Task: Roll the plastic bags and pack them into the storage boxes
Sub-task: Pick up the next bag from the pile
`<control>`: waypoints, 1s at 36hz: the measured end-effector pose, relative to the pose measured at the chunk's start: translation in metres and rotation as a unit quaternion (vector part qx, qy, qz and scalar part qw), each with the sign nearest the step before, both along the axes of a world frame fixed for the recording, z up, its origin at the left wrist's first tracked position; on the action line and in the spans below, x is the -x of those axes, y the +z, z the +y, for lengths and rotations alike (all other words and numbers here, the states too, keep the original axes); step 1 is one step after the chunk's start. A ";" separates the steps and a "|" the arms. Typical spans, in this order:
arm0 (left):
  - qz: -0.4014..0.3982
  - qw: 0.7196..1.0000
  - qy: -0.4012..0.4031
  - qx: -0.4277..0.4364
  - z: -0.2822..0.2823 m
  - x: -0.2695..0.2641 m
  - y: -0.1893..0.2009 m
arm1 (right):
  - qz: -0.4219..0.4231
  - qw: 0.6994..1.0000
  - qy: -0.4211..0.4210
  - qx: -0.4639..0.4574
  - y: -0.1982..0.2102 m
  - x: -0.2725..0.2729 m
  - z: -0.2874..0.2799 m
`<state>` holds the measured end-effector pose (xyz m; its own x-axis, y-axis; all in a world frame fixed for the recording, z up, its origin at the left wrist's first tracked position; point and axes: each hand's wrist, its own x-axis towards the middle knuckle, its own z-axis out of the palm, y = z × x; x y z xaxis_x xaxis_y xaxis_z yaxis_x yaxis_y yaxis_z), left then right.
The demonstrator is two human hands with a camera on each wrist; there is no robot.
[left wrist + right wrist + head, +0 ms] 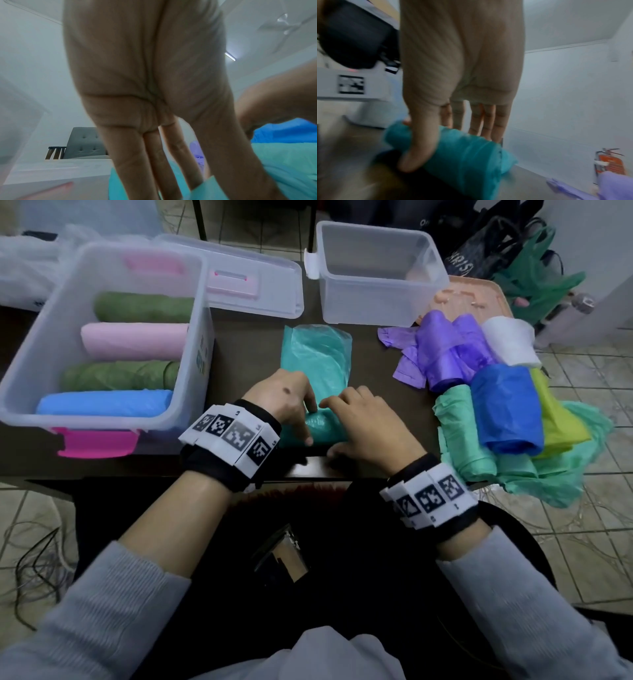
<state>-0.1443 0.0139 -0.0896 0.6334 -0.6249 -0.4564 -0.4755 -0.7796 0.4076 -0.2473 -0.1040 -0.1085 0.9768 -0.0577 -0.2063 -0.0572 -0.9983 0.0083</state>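
Note:
A teal plastic bag [317, 354] lies on the dark table [239, 364], its near end wound into a roll [322, 429] by the front edge. My left hand [310, 424] holds the roll's left part, fingers over the top and thumb on the near side. My right hand [330, 428] grips the right part the same way. The right wrist view shows that hand [443, 148] with its thumb in front of the teal roll [467, 155] and its fingers behind it. In the left wrist view my left hand [171, 175] reaches down into the teal bag [283, 169].
A clear storage box [202, 354] with pink latches at left holds green, pink, green and blue rolls. Its lid [253, 285] lies behind it. An empty clear box [370, 302] stands at back right. Loose purple [445, 350], white, blue [507, 409], yellow and green bags pile at right.

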 end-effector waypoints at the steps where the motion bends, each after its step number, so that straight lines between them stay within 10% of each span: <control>1: -0.003 1.000 -0.004 -0.004 -0.002 0.000 0.000 | -0.004 1.000 -0.004 0.021 -0.003 0.003 0.006; 10: -0.035 0.998 -0.042 -0.005 -0.013 -0.004 0.004 | -0.111 0.991 -0.059 0.048 -0.030 0.001 0.029; 28: -0.184 0.980 -0.081 0.000 -0.017 0.007 -0.019 | 0.120 0.979 -0.105 -0.127 -0.005 -0.037 -0.009; 36: -0.064 0.994 -0.069 -0.056 -0.029 -0.013 0.003 | -0.057 0.995 -0.087 0.004 -0.009 -0.016 0.012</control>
<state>-0.1313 -0.0154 -0.0866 0.6022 -0.6601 -0.4491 -0.6237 -0.7401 0.2515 -0.2311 -0.0920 -0.1176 0.9689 -0.2293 -0.0928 -0.2302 -0.9731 0.0002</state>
